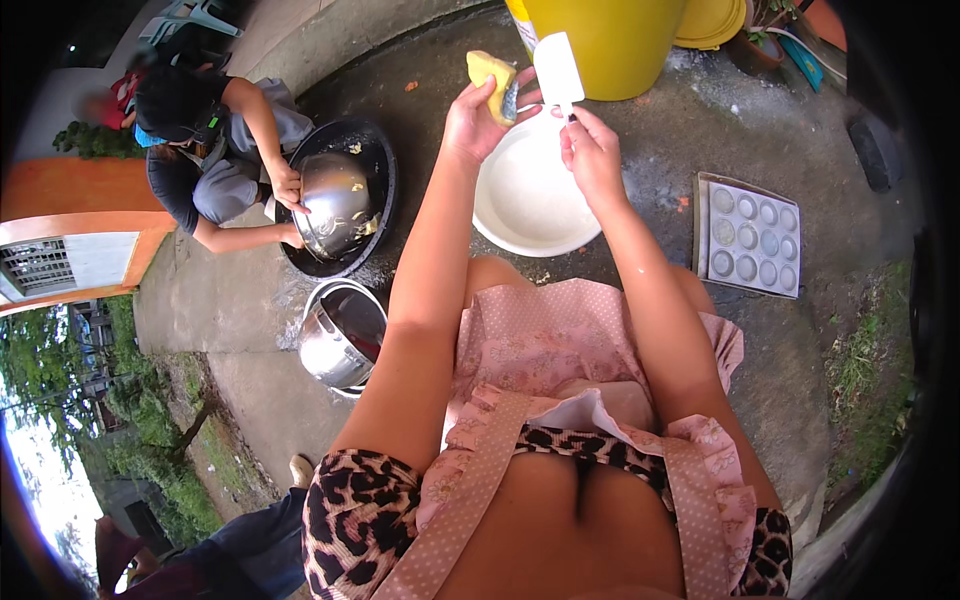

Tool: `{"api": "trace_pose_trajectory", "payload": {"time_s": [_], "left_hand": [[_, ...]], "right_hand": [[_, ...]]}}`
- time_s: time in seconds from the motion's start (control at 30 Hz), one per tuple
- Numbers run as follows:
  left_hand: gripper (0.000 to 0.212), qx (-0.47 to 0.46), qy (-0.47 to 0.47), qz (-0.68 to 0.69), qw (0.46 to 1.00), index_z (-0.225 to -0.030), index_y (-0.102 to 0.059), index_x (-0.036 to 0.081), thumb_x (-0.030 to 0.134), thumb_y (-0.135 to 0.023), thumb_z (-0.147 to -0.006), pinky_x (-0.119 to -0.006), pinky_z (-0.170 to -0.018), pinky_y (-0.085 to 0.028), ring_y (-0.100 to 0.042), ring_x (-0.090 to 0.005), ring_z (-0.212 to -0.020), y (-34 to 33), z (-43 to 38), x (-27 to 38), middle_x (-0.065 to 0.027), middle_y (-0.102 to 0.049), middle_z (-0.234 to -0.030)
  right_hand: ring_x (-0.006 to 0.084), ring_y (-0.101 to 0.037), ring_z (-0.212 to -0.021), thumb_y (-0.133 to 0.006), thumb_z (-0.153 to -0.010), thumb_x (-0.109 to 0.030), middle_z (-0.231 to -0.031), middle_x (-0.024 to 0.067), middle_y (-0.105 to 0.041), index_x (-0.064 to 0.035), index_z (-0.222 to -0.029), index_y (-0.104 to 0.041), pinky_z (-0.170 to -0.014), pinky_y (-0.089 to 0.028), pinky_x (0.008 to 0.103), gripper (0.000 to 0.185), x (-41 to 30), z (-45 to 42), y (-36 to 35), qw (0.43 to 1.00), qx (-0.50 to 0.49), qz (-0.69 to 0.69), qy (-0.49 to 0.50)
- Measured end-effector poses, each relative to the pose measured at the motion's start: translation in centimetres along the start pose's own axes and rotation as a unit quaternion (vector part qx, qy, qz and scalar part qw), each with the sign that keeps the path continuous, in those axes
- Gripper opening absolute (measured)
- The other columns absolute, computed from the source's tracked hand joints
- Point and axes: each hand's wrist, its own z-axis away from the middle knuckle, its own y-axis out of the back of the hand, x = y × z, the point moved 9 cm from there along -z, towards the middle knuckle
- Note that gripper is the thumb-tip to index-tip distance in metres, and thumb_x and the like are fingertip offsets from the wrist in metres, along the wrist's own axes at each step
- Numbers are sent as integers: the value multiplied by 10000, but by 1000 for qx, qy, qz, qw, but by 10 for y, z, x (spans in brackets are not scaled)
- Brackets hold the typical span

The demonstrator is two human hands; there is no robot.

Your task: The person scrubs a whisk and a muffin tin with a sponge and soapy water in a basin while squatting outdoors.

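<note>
My left hand (476, 116) holds a yellow sponge (491, 79) with some grey suds on its right side. Between the thumb and fingers of my right hand (592, 154) is the thin handle of a white spatula (559, 67), its flat blade pointing up and away from me. Both hands are raised over a wide white basin (532, 202) on the ground, which holds cloudy whitish liquid. Sponge and spatula are close together; I cannot tell whether my left fingertips touch the blade.
A big yellow bucket (607, 45) stands beyond the basin. A muffin tin (750, 232) lies to the right. At left, a crouching person (217, 150) handles a steel bowl (334, 202) in a black tub (382, 157). Nearer is a steel pot (330, 349). Another person's leg (255, 540) shows lower left.
</note>
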Motion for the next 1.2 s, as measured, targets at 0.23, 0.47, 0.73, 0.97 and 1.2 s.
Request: {"api": "trace_pose_trajectory", "payload": {"time_s": [0.23,0.47,0.73,0.97,1.2], "left_hand": [[418,125,-88,-296,943,-1166,-432,57,365,-544,-908,-370,-755,-504,-586,-189,-907,-32,-18,3,-88,-556,-1015],[397,251,-136,-175,942,-718,-390,130,458,-429,-939,-241,-369,-303,-345,-69,-420,-63,25,70,35,-365,-520],[580,491,-116,-70,861,-694,-417,139,678,-297,-874,-243,-344,-244,-304,-82,-374,-95,86,73,33,-358,-493],[649,567,-70,9,821,-590,-384,147,746,-297,-823,-247,-314,-227,-293,-95,-333,-144,132,87,38,-321,-439],[590,566,-38,-91,819,-623,-472,102,593,-315,-909,-295,-402,-322,-415,-118,-423,-166,149,115,-6,-426,-490]], "right_hand": [[351,-558,-777,-453,-812,62,-830,194,-530,9,-1144,-542,-688,-440,435,348,-44,-2,-40,905,32,359,226],[359,-556,-791,-427,-817,85,-841,193,-543,-3,-1217,-528,-708,-442,402,422,-82,25,-91,969,-96,214,80],[354,-610,-962,-433,-827,62,-1083,237,-599,21,-1224,-522,-760,-475,383,409,-151,64,-94,931,-88,351,46],[388,-620,-863,-431,-824,17,-1007,232,-618,-24,-1231,-528,-708,-480,441,421,-222,104,-106,917,-121,380,23],[400,-606,-864,-421,-870,-33,-973,214,-631,-84,-1224,-503,-695,-458,476,368,-286,130,-124,874,-167,451,-76]]}}
